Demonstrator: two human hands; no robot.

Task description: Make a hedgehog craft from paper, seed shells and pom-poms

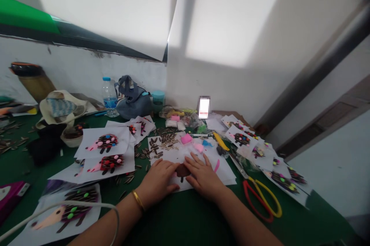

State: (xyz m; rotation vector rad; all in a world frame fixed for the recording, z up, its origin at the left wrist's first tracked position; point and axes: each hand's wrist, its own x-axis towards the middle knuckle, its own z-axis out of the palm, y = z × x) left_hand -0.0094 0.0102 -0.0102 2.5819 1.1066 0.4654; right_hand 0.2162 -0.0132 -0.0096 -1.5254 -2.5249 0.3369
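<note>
Brown clay-like piece lies on the white paper in front of me, between my two hands, with a short dark strip at its lower edge. My left grip reaches it from one side and my right grip from the other. Both are loose, thumbs apart from fingers, fingertips at the rim and nothing enclosed; how hard they press I cannot tell.

To work it well, I would judge that both sides want equal, gentle pressure, so the rounded outline stays even and the piece does not creep across the sheet. Flat finger pads should mark it less than tips or nails. My right thumb sits close to the dark strip, so I should keep it from dragging that out of line. Resting the heels of my hands lightly would steady the paper without creasing it.

Sunflower seeds are scattered near the top of the sheet, beside a pink lump; I should keep stray ones away from the soft brown. A curved pink strip lies just beyond my right grip, easy to smear with a knuckle. Scissors rest on the green surface, well clear of my fingers.
</note>
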